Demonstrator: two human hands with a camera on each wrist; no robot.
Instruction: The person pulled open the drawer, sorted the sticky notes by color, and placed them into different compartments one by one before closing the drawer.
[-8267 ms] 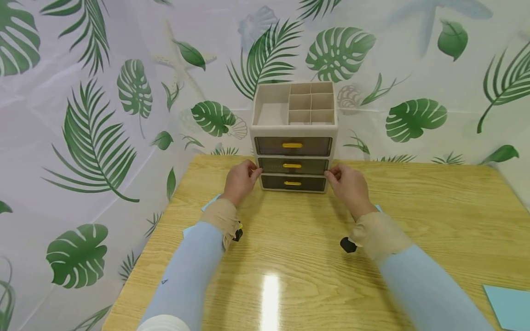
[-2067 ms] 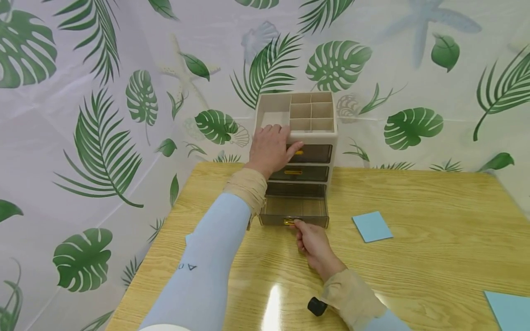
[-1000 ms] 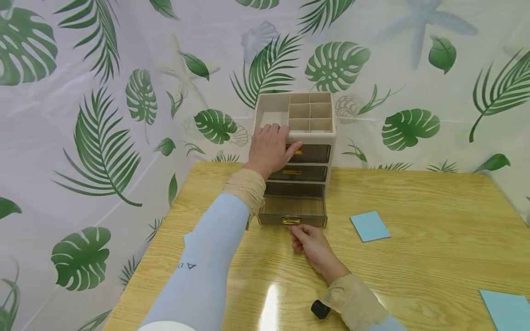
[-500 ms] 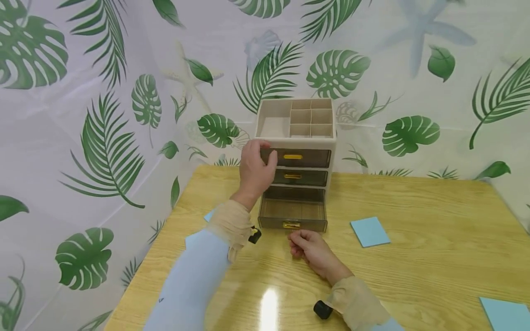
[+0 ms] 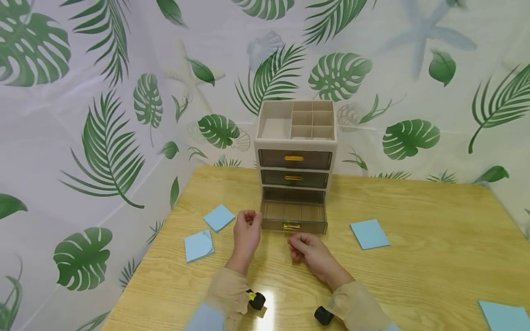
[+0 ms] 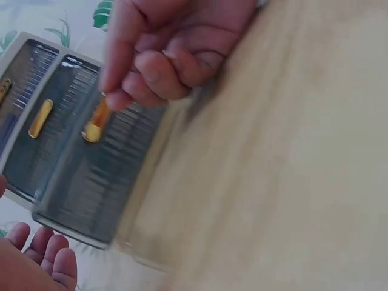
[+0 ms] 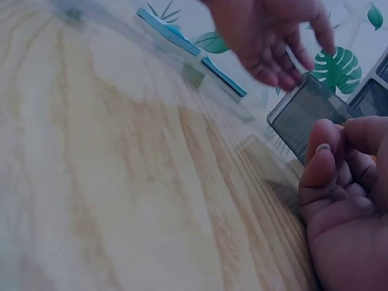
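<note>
A cream drawer organizer [image 5: 296, 144] stands against the patterned backdrop in the head view. Its bottom drawer [image 5: 271, 225] is pulled out, with nothing visible inside; the two upper drawers are closed. Just left of the drawer's front corner is my left hand [image 5: 247, 236], low and holding nothing, with relaxed fingers. My right hand [image 5: 316, 257] is just in front of the gold handle [image 5: 291, 226], its fingers loosely curled and no object between them. In the left wrist view, the right hand [image 6: 173, 54] overlaps the handle [image 6: 97, 121].
Two blue sticky-note pads [image 5: 219, 217] lie left of the left hand. Another blue pad [image 5: 370, 234] lies right of the organizer, and a blue sheet [image 5: 505, 316] sits at the right edge. All rest on the wood-grain table [image 5: 434, 239]. The organizer's top has open compartments [image 5: 312, 120].
From both hands at the organizer's sides, the left moved onto its top while the right pulled the bottom drawer out. The right then let go of the handle; the left came down beside the drawer.
</note>
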